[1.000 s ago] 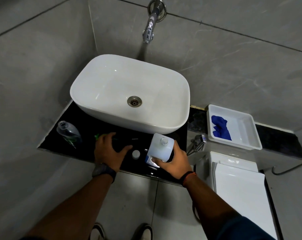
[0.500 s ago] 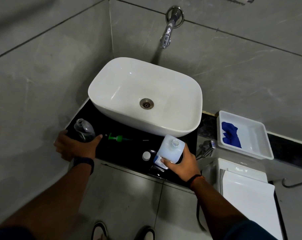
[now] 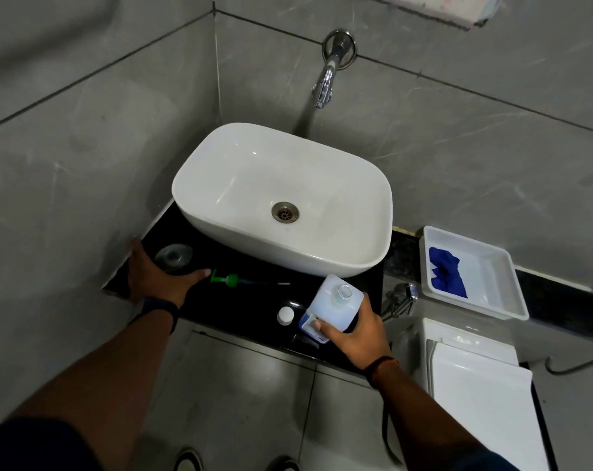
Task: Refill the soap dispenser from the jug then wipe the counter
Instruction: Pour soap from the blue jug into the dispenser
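A clear soap dispenser bottle (image 3: 173, 257) with no top stands upright at the left end of the black counter (image 3: 254, 302), and my left hand (image 3: 155, 278) is wrapped around it. Its green pump (image 3: 229, 279) lies flat on the counter just to the right. My right hand (image 3: 351, 329) grips the white jug (image 3: 334, 305), which stands uncapped near the counter's front edge. The jug's white cap (image 3: 285, 315) lies beside it on the left. A blue cloth (image 3: 446, 271) lies in a white tray (image 3: 492, 300) at the right.
A white basin (image 3: 339, 185) takes up the back of the counter under a wall tap (image 3: 325, 81). A chrome spray fitting (image 3: 400, 299) hangs right of the jug. A white toilet cistern (image 3: 472, 372) sits below the tray. Grey tiled walls close in at left and behind.
My left hand left the pump, moved to the left end of the counter and took hold of the dispenser bottle, which now stands upright. My right hand stays on the jug.
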`<state>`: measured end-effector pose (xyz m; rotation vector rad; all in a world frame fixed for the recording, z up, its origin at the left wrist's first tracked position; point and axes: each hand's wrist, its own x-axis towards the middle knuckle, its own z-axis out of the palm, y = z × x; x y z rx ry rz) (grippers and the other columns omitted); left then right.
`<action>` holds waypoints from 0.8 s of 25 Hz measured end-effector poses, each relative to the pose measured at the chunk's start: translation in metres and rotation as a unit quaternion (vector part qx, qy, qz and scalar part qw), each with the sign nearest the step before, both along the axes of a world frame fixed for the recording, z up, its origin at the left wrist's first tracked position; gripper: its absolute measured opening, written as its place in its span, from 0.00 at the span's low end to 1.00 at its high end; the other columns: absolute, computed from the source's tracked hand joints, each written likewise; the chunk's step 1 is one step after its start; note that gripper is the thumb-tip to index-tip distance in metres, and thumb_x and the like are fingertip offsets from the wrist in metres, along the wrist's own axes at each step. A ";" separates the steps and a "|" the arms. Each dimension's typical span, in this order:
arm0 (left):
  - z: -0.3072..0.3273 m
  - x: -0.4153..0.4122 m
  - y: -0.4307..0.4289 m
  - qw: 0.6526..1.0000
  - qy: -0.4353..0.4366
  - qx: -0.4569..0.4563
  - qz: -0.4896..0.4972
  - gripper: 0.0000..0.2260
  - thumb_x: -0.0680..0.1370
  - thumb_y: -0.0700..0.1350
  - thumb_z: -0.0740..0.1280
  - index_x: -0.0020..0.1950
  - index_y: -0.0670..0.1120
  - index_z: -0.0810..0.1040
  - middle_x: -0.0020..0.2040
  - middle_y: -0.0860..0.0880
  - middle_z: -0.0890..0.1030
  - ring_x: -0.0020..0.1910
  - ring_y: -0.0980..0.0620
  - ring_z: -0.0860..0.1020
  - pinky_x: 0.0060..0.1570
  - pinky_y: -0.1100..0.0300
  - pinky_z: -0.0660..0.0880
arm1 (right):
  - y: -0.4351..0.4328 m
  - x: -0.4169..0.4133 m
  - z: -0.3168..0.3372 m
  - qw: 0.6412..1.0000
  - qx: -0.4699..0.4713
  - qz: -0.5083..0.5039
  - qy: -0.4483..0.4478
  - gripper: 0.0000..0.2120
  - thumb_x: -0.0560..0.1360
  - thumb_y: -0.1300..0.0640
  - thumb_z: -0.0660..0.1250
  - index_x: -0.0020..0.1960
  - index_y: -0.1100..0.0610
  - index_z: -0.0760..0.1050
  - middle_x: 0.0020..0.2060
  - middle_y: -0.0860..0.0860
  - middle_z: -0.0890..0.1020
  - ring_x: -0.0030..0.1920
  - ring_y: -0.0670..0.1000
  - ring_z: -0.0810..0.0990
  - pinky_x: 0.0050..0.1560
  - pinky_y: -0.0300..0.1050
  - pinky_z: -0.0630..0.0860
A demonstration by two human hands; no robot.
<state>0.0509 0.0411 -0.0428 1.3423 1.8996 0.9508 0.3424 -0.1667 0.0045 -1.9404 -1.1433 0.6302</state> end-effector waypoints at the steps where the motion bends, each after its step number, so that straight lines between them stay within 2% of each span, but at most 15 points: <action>1: 0.001 0.001 0.006 1.000 -0.007 -0.007 -0.016 0.58 0.50 0.56 0.82 0.73 0.52 0.53 0.73 0.46 0.63 0.69 0.46 0.63 0.68 0.48 0.62 | 0.001 0.001 0.000 1.000 -0.001 0.003 -0.002 0.31 0.56 0.36 0.78 0.53 0.33 0.66 0.50 0.37 0.79 0.50 0.33 0.76 0.41 0.24 0.71; 3: 0.001 0.002 0.019 0.997 -0.022 -0.013 -0.068 0.47 0.53 0.53 0.80 0.68 0.52 0.63 0.66 0.45 0.72 0.63 0.44 0.71 0.61 0.49 0.70 | 0.004 0.002 -0.002 1.000 0.000 0.004 -0.010 0.31 0.57 0.36 0.78 0.54 0.35 0.66 0.50 0.37 0.79 0.50 0.34 0.77 0.41 0.24 0.70; 5: 0.007 0.005 0.026 0.995 -0.012 -0.015 -0.095 0.32 0.56 0.51 0.77 0.58 0.53 0.72 0.55 0.46 0.79 0.53 0.43 0.77 0.53 0.53 0.73 | 0.005 0.003 -0.004 1.000 0.001 0.004 -0.018 0.31 0.57 0.36 0.78 0.54 0.36 0.66 0.50 0.37 0.79 0.50 0.35 0.77 0.42 0.24 0.70; 8: 0.015 0.010 0.024 0.994 0.056 0.020 -0.088 0.22 0.56 0.53 0.75 0.47 0.54 0.73 0.47 0.46 0.81 0.44 0.43 0.79 0.44 0.53 0.76 | 0.005 0.003 -0.006 1.000 0.006 0.004 -0.021 0.31 0.57 0.37 0.78 0.55 0.36 0.67 0.50 0.36 0.79 0.50 0.35 0.77 0.42 0.24 0.70; 11: 0.015 0.014 0.017 0.998 0.003 0.030 -0.061 0.23 0.57 0.53 0.75 0.49 0.53 0.74 0.48 0.47 0.81 0.44 0.45 0.79 0.44 0.54 0.76 | 0.007 0.004 -0.005 1.000 0.003 0.003 -0.021 0.32 0.57 0.36 0.78 0.55 0.36 0.67 0.50 0.36 0.79 0.50 0.35 0.77 0.42 0.24 0.70; 13: 0.014 0.012 0.011 0.998 -0.048 0.037 -0.017 0.23 0.59 0.50 0.76 0.51 0.53 0.72 0.51 0.46 0.80 0.47 0.45 0.78 0.44 0.56 0.73 | 0.007 0.004 -0.003 1.000 -0.001 0.007 -0.017 0.31 0.57 0.36 0.78 0.55 0.35 0.67 0.50 0.36 0.79 0.50 0.34 0.77 0.42 0.24 0.70; 15: 0.016 0.010 0.007 0.996 -0.073 0.050 -0.015 0.24 0.60 0.48 0.77 0.51 0.53 0.71 0.52 0.45 0.80 0.49 0.44 0.78 0.45 0.54 0.73 | 0.008 0.003 0.002 1.000 -0.008 0.014 -0.017 0.31 0.57 0.37 0.78 0.55 0.36 0.66 0.50 0.37 0.79 0.50 0.34 0.77 0.42 0.24 0.71; 17: 0.019 0.008 0.009 0.997 -0.071 0.038 -0.022 0.30 0.59 0.47 0.80 0.56 0.51 0.70 0.55 0.43 0.79 0.51 0.42 0.78 0.48 0.52 0.74 | 0.009 0.003 0.006 1.000 -0.016 0.023 -0.013 0.32 0.57 0.37 0.77 0.56 0.36 0.66 0.50 0.38 0.79 0.50 0.35 0.77 0.41 0.25 0.71; 20: 0.019 0.011 0.014 0.993 -0.094 0.025 -0.060 0.38 0.56 0.43 0.82 0.62 0.50 0.69 0.58 0.46 0.77 0.54 0.44 0.76 0.51 0.52 0.74 | 0.012 0.001 0.007 0.999 -0.014 0.027 -0.017 0.33 0.57 0.37 0.77 0.57 0.38 0.66 0.51 0.39 0.80 0.50 0.34 0.77 0.42 0.25 0.71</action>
